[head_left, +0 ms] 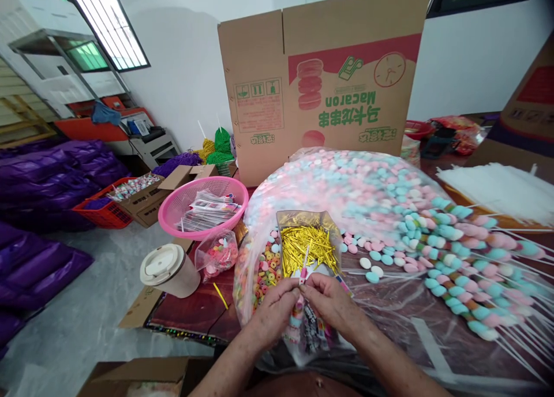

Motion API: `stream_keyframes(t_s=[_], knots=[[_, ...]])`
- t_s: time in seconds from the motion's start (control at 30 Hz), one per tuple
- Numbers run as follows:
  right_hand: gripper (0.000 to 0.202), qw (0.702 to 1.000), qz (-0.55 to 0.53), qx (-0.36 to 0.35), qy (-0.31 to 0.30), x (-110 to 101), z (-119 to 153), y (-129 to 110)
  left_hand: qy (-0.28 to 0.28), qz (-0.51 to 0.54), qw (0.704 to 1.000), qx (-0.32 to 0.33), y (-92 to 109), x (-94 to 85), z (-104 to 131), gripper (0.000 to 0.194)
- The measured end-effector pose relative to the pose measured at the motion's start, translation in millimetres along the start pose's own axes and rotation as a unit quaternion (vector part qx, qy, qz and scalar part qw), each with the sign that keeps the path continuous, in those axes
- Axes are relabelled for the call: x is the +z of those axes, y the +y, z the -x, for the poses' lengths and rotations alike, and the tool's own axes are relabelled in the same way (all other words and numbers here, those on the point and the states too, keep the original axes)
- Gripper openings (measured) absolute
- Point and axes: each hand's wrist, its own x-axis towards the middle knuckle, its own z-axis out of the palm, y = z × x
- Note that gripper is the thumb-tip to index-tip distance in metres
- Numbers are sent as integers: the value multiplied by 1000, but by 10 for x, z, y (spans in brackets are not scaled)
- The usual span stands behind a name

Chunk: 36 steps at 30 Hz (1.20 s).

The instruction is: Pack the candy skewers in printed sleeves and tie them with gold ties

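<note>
Both hands meet at the centre, over the near edge of the table. My left hand (279, 302) pinches the gathered neck of a small candy wrapper (295, 322). My right hand (326, 299) pinches the same neck from the other side, fingertips almost touching. A pink and white tip (303, 270) rises between the fingers. The wrapper hangs below them, with pale candies showing faintly inside. Just beyond the hands lies an open box of gold twist ties (309, 244). Printed wrappers (318, 328) lie beneath my right hand.
A big clear bag of pastel candies (337, 183) fills the table's middle, with candy skewers (471, 264) at right. To the left stand a pink basket of wrappers (208, 209), a lidded cup (171, 270) and a small candy bag (219, 253). A large carton (346, 79) stands behind.
</note>
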Motion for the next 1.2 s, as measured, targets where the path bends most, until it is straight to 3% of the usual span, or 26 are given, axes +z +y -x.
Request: stream_keyframes(t_s=[0.1,0.2,0.33,0.43,0.53,0.6,0.67,0.73,0.9,1.03,1.1,1.2], knots=[[28,998,40,-35,42,-4,29,-3,-46,-20,998,33,-30,-25,14,29],[29,998,20,-38,43,3,59,-1,-68,-14,997,41,-18,-6,9,32],[31,997,-24,-21,69,-9,86,12,-10,117,993,20,32,44,2,30],[29,999,-12,-48,-5,-94,146,-78,-32,225,973,-42,48,30,2,23],[31,977,69,-164,-117,-236,235,-267,-116,268,947,-137,74,-20,13,27],[32,957,108,-211,-169,-314,270,-367,-157,259,939,-163,100,-38,22,25],[31,952,123,-212,-184,-342,267,-383,-161,269,935,-167,120,-31,25,22],[29,961,135,-198,-138,-311,230,-308,-133,299,929,-172,120,-4,15,23],[32,966,182,-171,60,-148,137,-36,1,360,921,-150,81,77,-34,40],[30,959,205,-188,60,-127,163,7,80,354,923,-126,92,178,-50,35],[29,938,253,-223,76,-119,180,15,117,347,925,-98,91,258,-53,33],[33,870,360,-287,178,-92,168,40,174,298,939,-6,41,377,-57,32]])
